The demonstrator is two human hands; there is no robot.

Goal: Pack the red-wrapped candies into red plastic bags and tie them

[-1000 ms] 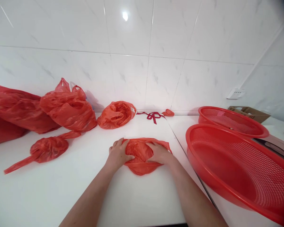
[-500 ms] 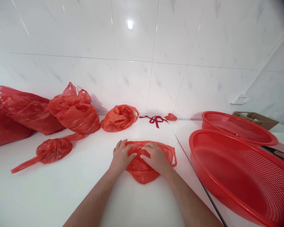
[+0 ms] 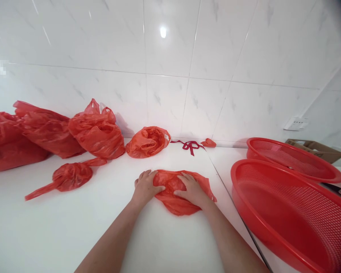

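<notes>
A crumpled red plastic bag [image 3: 170, 184] lies flat on the white counter [image 3: 74, 235] in front of me. My left hand [image 3: 145, 187] rests on its left edge, thumb pressed into the plastic and fingers curled over it. My right hand [image 3: 191, 189] lies on top of the bag's right half, fingers bent and pressing it down. Both hands grip the same bag.
Several red plastic bags [image 3: 98, 131] pile against the tiled wall at the left, one knotted bag [image 3: 69, 176] nearer me, another open bag [image 3: 147, 142] behind. A dark red ribbon [image 3: 190, 146] lies by the wall. Two red mesh baskets [image 3: 287, 212] stand right, a cardboard box [image 3: 318, 148] beyond.
My hands have shifted slightly on the bag, kneading and flattening it. The view has drifted left and down, so everything sits further right in the picture.
</notes>
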